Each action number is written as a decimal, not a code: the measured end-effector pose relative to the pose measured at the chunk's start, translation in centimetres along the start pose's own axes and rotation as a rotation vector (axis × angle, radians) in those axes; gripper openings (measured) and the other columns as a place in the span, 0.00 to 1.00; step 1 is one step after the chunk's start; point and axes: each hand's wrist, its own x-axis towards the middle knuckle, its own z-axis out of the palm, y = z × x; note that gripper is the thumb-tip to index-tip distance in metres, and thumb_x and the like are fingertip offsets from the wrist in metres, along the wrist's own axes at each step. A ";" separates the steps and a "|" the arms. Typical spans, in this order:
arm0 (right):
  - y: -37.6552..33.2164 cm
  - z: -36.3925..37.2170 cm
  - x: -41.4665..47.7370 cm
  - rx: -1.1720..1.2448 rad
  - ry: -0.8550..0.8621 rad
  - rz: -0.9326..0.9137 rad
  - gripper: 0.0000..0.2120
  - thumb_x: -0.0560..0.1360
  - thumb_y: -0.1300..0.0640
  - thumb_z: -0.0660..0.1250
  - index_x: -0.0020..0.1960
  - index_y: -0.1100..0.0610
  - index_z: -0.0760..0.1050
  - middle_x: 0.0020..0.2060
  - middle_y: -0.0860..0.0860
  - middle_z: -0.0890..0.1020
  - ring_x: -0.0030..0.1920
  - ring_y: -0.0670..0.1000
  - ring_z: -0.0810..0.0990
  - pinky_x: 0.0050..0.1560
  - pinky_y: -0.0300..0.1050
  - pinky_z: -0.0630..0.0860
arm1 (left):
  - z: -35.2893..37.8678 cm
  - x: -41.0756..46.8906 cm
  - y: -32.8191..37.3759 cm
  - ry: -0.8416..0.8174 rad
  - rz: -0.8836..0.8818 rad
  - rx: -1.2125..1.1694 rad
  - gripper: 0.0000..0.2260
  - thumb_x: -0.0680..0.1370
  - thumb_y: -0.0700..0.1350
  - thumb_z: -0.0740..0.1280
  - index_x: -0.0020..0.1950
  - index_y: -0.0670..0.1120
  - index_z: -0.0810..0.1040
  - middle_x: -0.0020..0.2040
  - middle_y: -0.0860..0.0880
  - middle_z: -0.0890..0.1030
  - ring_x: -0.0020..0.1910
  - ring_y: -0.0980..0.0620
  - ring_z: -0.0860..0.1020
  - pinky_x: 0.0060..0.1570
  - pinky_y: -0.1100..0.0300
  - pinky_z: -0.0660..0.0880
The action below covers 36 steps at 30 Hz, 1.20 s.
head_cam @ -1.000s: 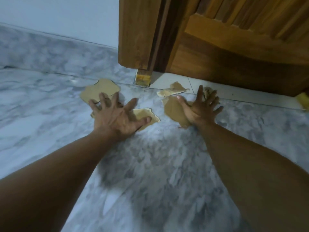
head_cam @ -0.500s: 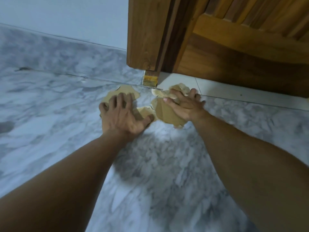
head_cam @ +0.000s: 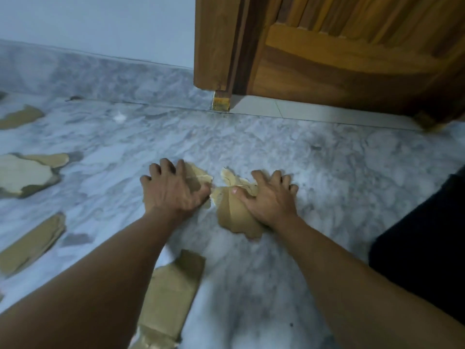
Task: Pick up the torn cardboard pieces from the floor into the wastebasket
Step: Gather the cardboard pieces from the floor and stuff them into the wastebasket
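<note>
Grey marble floor (head_cam: 327, 172), wooden door (head_cam: 352, 59), pale wall (head_cam: 95, 23), dark shape, perhaps clothing (head_cam: 427, 235), at right

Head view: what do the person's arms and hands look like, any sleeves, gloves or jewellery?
Both forearms are bare up to the frame edge, with no sleeves showing. The left hand and right hand wear no gloves, and no rings, watch or bracelets are visible.
</note>
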 end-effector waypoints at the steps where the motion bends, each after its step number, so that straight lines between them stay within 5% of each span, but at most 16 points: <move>1: -0.5 0.0 -2.0 -0.002 0.033 0.000 0.41 0.67 0.20 0.46 0.63 0.47 0.74 0.58 0.60 0.75 0.58 0.63 0.70 0.56 0.58 0.65 | -0.2 -1.2 0.0 -0.009 -0.013 -0.011 0.40 0.72 0.76 0.53 0.71 0.47 0.68 0.62 0.41 0.69 0.60 0.39 0.67 0.53 0.45 0.66; 5: -1.9 -0.1 -7.0 0.059 0.056 0.006 0.29 0.73 0.25 0.55 0.51 0.49 0.76 0.56 0.55 0.75 0.58 0.61 0.72 0.56 0.56 0.68 | -0.9 -5.5 -0.6 0.007 -0.027 -0.061 0.38 0.72 0.75 0.57 0.66 0.45 0.69 0.61 0.43 0.71 0.59 0.39 0.70 0.52 0.46 0.69; 12: -3.6 -1.3 -10.0 0.167 -0.076 -0.019 0.23 0.80 0.36 0.57 0.71 0.43 0.70 0.65 0.56 0.73 0.63 0.61 0.75 0.62 0.57 0.68 | -2.3 -11.5 -4.1 -0.075 -0.103 -0.415 0.19 0.77 0.59 0.65 0.56 0.48 0.63 0.45 0.46 0.79 0.41 0.42 0.74 0.38 0.52 0.66; 18: -4.9 -2.8 -15.8 0.162 -0.153 -0.122 0.16 0.83 0.43 0.55 0.63 0.50 0.74 0.62 0.56 0.73 0.59 0.60 0.77 0.56 0.53 0.72 | -4.5 -18.8 -6.9 -0.089 -0.256 -0.436 0.17 0.78 0.57 0.67 0.63 0.50 0.74 0.52 0.46 0.82 0.51 0.42 0.79 0.44 0.53 0.71; 21: -3.5 -5.3 -18.1 0.170 -0.163 -0.183 0.16 0.84 0.43 0.54 0.62 0.52 0.71 0.60 0.56 0.73 0.58 0.61 0.77 0.49 0.50 0.70 | -7.4 -20.2 -6.5 -0.041 -0.275 -0.497 0.14 0.78 0.56 0.67 0.60 0.51 0.75 0.51 0.47 0.80 0.46 0.45 0.75 0.43 0.54 0.69; 29: 1.0 -27.5 -16.9 0.174 0.095 -0.220 0.13 0.83 0.42 0.54 0.46 0.48 0.68 0.55 0.54 0.76 0.57 0.61 0.76 0.49 0.53 0.70 | -20.0 -17.6 2.6 0.179 -0.118 -0.677 0.18 0.75 0.56 0.67 0.61 0.48 0.76 0.46 0.50 0.76 0.44 0.46 0.73 0.43 0.54 0.66; 36: 15.0 -40.1 -18.3 0.082 0.241 0.116 0.15 0.83 0.43 0.55 0.58 0.52 0.74 0.62 0.55 0.77 0.61 0.60 0.76 0.57 0.54 0.74 | -30.4 -16.6 19.4 0.195 0.114 -0.896 0.24 0.79 0.59 0.65 0.69 0.46 0.73 0.61 0.43 0.80 0.58 0.40 0.79 0.55 0.50 0.75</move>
